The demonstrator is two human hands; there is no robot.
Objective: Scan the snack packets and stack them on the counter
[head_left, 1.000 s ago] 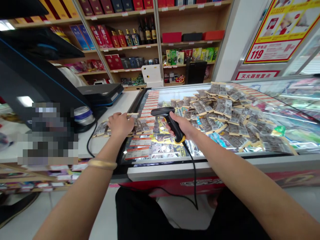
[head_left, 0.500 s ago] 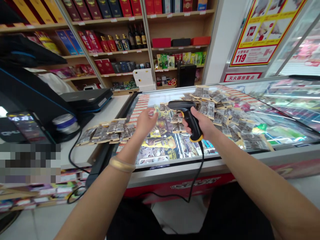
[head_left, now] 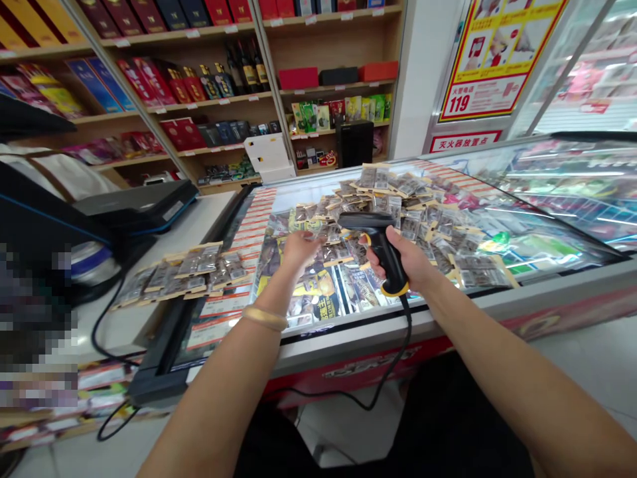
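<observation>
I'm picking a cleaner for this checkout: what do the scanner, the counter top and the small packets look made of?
The scanner looks like matte black plastic with a yellow band at its base. The counter top is glossy glass: goods show through and lights reflect. The packets seem clear shiny film with tan card edges; hard to confirm.

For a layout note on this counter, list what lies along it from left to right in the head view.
Row of packets on the white top → left hand → barcode scanner → right hand gripping it → green pack under the glass.
</observation>
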